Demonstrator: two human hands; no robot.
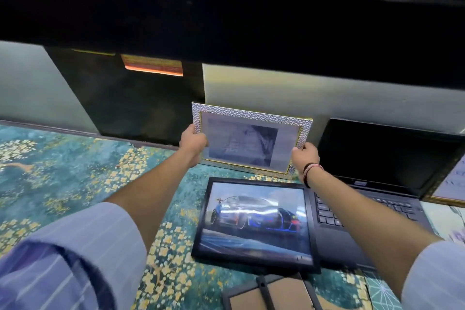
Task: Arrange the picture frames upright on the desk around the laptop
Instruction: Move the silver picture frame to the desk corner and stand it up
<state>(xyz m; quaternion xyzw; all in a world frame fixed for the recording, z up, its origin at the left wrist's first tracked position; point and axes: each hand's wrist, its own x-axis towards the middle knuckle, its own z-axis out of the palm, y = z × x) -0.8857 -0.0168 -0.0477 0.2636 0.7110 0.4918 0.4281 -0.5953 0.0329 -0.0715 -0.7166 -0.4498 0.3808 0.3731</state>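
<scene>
I see my left hand (192, 142) and right hand (303, 156), each grip closed on a side of the silver pebble-textured rectangular frame (254, 111), upright at the floral-patterned worktop's (75, 158) back, left of the black laptop (377, 209).

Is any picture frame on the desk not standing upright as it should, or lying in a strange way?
Yes. The black car frame lies flat, left of the laptop. Another frame at the near edge lies face down, its stand showing. The silver frame, held by left hand and right hand, is tilted.
</scene>
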